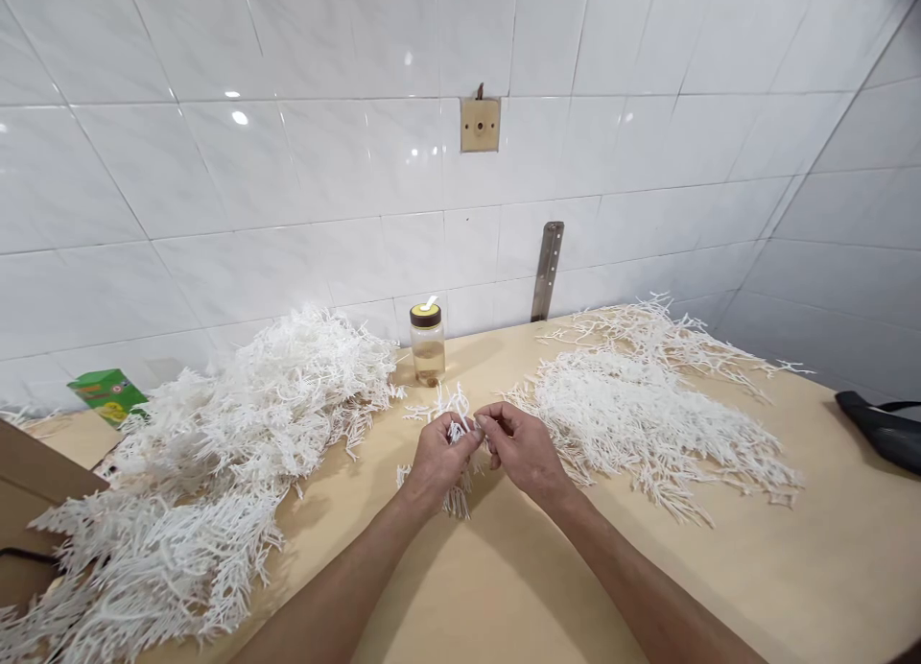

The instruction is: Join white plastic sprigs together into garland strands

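My left hand (440,458) is closed around a white branching artificial sprig (459,432), its thin forked twigs sticking up above the fingers. Right beside it, my right hand (524,448) pinches at the same sprig, its fingertips meeting the left thumb. The exact point between the fingertips is hidden. Below and behind the left hand, more white twigs (458,501) show near the tabletop. A large heap of white sprigs (266,405) lies to the left, and a flatter pile of them (640,410) spreads out to the right.
Behind my hands stands a clear jar (429,355) with a dark-rimmed yellow lid. A green box (109,395) and a brown carton (35,491) are at the left. A perforated metal strip (548,271) leans on the tiled wall. A black object (882,434) lies at the right edge.
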The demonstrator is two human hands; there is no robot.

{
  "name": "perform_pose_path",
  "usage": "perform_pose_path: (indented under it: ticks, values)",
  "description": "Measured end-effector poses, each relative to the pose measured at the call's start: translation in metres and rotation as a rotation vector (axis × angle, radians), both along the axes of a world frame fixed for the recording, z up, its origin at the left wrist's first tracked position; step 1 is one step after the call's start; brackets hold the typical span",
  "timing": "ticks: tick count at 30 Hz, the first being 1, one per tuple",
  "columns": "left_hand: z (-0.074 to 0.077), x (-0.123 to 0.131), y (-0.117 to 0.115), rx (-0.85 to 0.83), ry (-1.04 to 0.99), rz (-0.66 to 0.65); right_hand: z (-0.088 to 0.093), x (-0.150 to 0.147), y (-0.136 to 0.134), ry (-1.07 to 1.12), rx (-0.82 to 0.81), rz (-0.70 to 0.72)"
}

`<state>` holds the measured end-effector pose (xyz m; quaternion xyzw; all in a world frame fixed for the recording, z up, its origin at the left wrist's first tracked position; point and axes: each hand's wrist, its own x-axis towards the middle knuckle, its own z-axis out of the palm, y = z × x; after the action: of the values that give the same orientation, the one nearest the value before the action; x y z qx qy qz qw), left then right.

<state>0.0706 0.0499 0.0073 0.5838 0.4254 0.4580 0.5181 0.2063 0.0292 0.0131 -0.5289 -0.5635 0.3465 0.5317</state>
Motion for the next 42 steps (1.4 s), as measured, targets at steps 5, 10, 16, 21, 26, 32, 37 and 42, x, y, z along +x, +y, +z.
perform_pose_path:
  ticks: [5, 10, 16, 21, 26, 32, 37, 42]
  values:
    - [0.0, -0.003, 0.002, 0.09, 0.122, 0.047, 0.006, -0.001, -0.001, 0.059, -0.089, 0.038]
    - [-0.001, -0.006, 0.005, 0.174, 0.302, 0.103, 0.002, 0.002, 0.003, 0.055, -0.143, 0.067]
    - [0.001, -0.005, 0.005, 0.12, 0.288, 0.088, -0.002, 0.004, 0.004, 0.002, -0.136, 0.044]
    - [-0.001, -0.005, 0.007, 0.078, 0.213, 0.062, 0.001, 0.002, 0.002, -0.027, -0.158, 0.002]
    - [-0.004, -0.007, 0.007, 0.128, 0.388, 0.07, -0.001, 0.004, 0.002, -0.146, -0.162, -0.008]
    - [-0.001, -0.009, 0.01, 0.107, 0.507, 0.027, -0.013, 0.001, 0.002, -0.742, 0.171, -0.083]
    - [-0.002, -0.018, 0.015, 0.042, 0.527, -0.041, -0.011, 0.005, 0.006, -1.061, 0.04, -0.124]
    - [-0.007, -0.017, 0.013, -0.036, 0.304, -0.033, -0.004, 0.042, 0.015, -0.896, 0.026, -0.441]
